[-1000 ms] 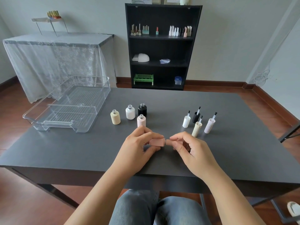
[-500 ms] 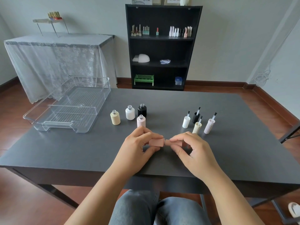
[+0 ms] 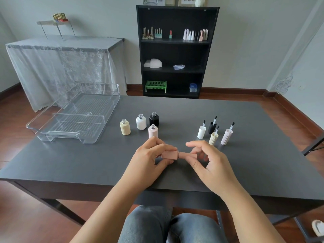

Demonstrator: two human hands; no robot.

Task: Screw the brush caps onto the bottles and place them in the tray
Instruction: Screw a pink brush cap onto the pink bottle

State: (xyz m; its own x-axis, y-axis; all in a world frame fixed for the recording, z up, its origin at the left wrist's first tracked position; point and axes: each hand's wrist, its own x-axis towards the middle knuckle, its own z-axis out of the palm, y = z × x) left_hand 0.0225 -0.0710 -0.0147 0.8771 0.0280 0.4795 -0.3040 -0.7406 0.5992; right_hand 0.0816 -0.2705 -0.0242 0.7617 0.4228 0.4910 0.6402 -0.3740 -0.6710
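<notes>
A person's left hand [image 3: 149, 155] is gripping a tan bottle [image 3: 169, 154] sideways just above a dark grey table [image 3: 245, 165], fingers closed around it, while the right hand [image 3: 205, 158] is pinching the matching brush cap [image 3: 188, 154] at the bottle's neck with thumb and middle fingers, the index finger lifted. Behind the hands, four open bottles [image 3: 141, 122] are standing near four loose brush caps [image 3: 213, 132], and a clear plastic tray [image 3: 77, 113] is sitting at the table's far left.
</notes>
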